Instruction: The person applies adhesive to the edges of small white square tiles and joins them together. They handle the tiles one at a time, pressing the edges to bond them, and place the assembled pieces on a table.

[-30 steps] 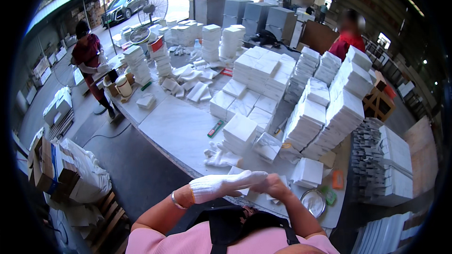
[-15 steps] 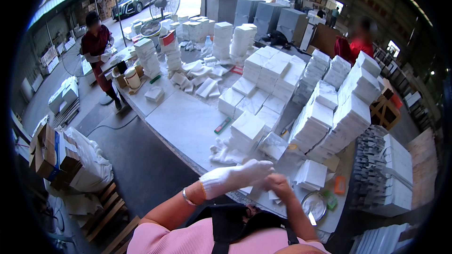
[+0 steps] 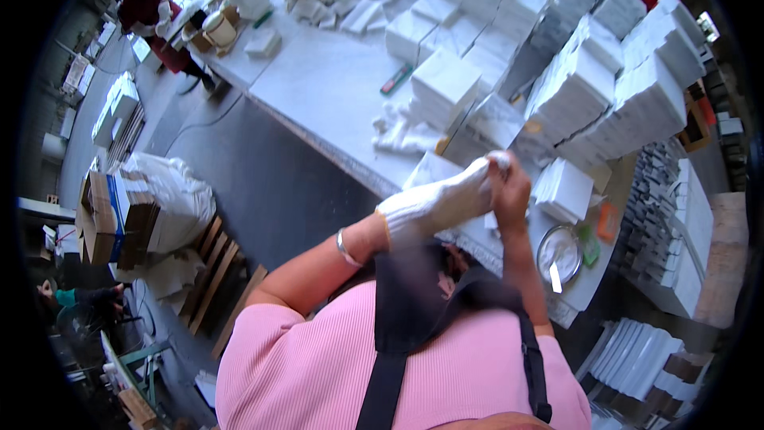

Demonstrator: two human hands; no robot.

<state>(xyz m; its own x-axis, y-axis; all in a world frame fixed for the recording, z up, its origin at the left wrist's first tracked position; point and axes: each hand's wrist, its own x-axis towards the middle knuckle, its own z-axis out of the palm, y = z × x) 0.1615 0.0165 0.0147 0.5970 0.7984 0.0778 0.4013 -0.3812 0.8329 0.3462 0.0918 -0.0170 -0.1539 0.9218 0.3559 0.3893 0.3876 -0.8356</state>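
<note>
A white knitted work glove (image 3: 414, 211) covers my left hand (image 3: 450, 195), whose fingers stretch to the right. My bare right hand (image 3: 512, 191) is closed on the glove's fingertips, over the table's near edge. A silver bracelet circles my left wrist. Just beyond my hands, another white glove (image 3: 398, 130) lies crumpled on the table (image 3: 306, 95). A stack of white marble-look tiles (image 3: 446, 89) stands beside it. To the right of my right hand are a smaller tile stack (image 3: 563, 189) and a round metal dish (image 3: 559, 255) of white material.
Tall tile stacks (image 3: 581, 72) fill the table's right side. A red-and-green tool (image 3: 395, 78) lies near the middle. Green (image 3: 590, 249) and orange (image 3: 607, 221) items sit by the dish. Cartons (image 3: 107, 215) and a wooden pallet (image 3: 213, 275) are at left. Someone stands far left.
My view has tilted downward. My right hand has moved up to the gloved left hand's fingertips and closed on them; before, it was blurred just below them.
</note>
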